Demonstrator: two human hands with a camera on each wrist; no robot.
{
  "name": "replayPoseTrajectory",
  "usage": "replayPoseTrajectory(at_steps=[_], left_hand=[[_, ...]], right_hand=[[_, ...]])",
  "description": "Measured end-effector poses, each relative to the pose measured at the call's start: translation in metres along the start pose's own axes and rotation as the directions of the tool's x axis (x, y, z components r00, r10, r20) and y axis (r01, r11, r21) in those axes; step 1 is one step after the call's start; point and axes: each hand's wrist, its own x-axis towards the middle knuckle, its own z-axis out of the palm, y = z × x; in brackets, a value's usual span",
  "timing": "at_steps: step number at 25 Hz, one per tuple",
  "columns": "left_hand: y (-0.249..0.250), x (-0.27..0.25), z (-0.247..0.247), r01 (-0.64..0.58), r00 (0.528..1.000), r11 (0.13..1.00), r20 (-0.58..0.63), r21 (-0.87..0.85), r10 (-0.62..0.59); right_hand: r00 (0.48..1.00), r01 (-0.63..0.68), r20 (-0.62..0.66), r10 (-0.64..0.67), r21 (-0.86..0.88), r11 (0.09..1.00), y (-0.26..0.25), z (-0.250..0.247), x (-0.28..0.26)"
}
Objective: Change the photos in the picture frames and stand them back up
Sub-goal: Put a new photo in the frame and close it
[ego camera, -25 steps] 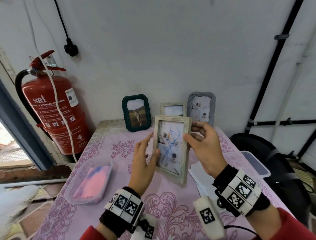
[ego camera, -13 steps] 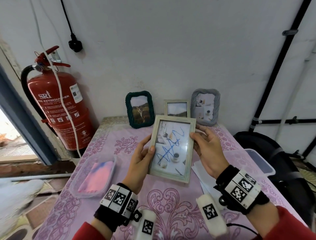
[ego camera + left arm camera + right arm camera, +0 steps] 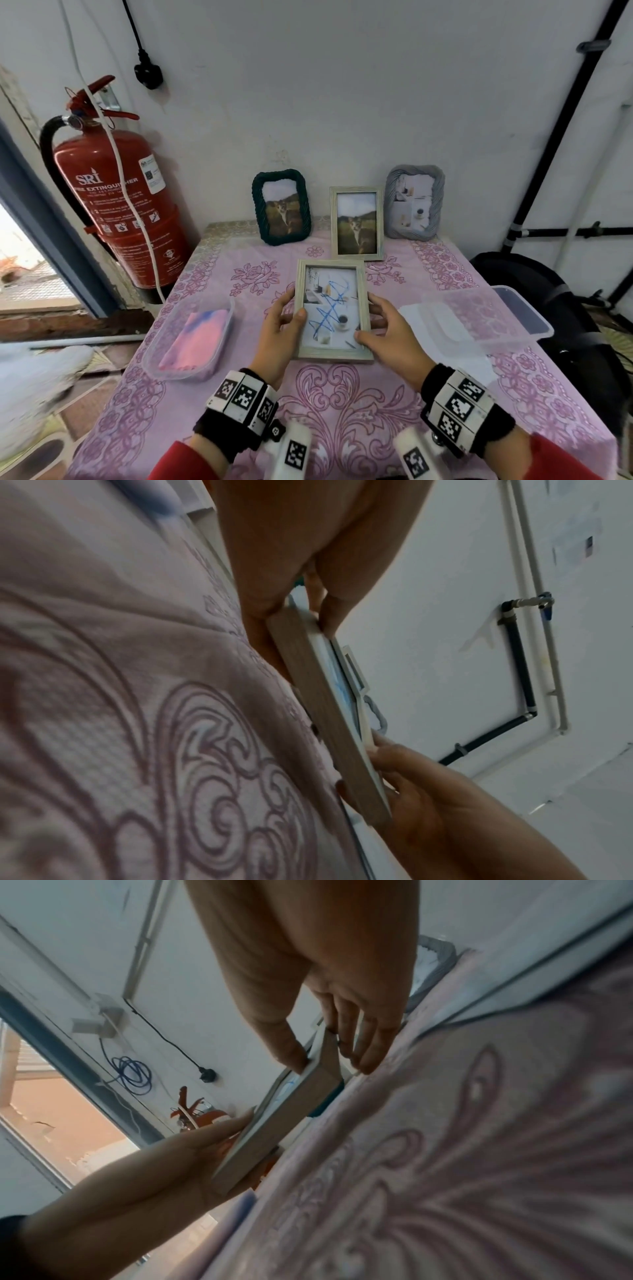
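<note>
I am gripping the wooden frame (image 3: 331, 310) by both side edges, left hand (image 3: 279, 330) and right hand (image 3: 388, 334), best lowered squarely onto the surface (image 3: 342, 404).

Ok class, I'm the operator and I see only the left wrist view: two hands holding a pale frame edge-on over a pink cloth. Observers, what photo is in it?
Observer: The head view shows the held frame face on: a pale photo with a cup, scribbled over in blue.
Operator: How many frames stand by the wall?
Observer: Three: a dark green frame, a pale wooden frame and a grey frame.
Operator: Which of them hold cat photos?
Observer: The green and the wooden ones. The grey one holds a pale collage.
</note>
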Motion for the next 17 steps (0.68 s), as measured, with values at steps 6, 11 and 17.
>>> replayPoseTrajectory(at_steps=[6,11,17], left_hand=[[-0.013,0.002,-0.013,0.088,0.991,0.973,0.079,0.212,-0.107],[-0.011,-0.002,-0.012,0.064,0.998,0.896,-0.025,0.439,-0.059],[0.021,-0.006,-0.024,-0.116,0.992,0.885,0.001,0.45,0.129]], right_hand=[[0.996,-0.059,0.054,0.066,-0.122,0.991,0.012,-0.005,0.001],[0.993,-0.059,0.088,0.078,-0.201,0.978,0.016,-0.008,0.0],[0.995,-0.013,0.097,0.031,-0.178,0.984,0.018,-0.008,-0.009]])
